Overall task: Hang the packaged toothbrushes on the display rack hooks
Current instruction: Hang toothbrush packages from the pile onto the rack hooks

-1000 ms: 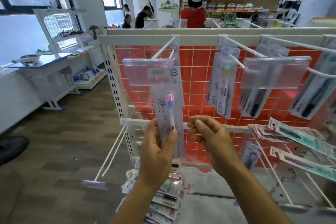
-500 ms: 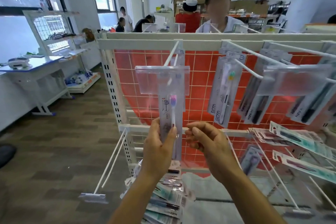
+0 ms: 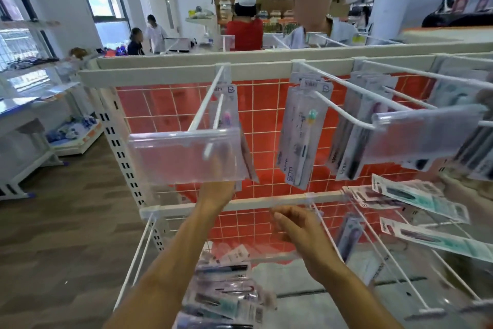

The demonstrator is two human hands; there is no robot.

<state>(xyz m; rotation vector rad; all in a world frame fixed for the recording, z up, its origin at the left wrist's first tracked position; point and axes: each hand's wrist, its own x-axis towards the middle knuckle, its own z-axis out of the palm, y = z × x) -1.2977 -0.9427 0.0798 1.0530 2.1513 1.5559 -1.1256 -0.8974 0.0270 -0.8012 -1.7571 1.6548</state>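
- Shop room, red tiled panel behind the white display rack (image 3: pixel 186 76) across mid frame; two people stand beyond it.
- Since the earlier frame I've raised the pack: the packaged toothbrush (image 3: pixel 226 120) now hangs on the centre hook (image 3: pixel 205 104), behind the clear tag holder (image 3: pixel 184 155).
- Left hand (image 3: pixel 217 192) reaches under it, fingers hidden, grip I cannot tell.
- Right hand (image 3: pixel 296 224), lower centre, loosely curled, holding nothing.
- Loose packs (image 3: pixel 226 291) piled at the bottom, too blurred to count.

Landmark: clear label holder (image 3: pixel 186 156) at tip of left upper hook (image 3: pixel 205 103). Holder blocks head-on approach. Open gap right of it, before hanging toothbrush packs (image 3: pixel 302 139). Left of it: open air to rack upright (image 3: pixel 120 142). Below: crossbar (image 3: pixel 253 202).
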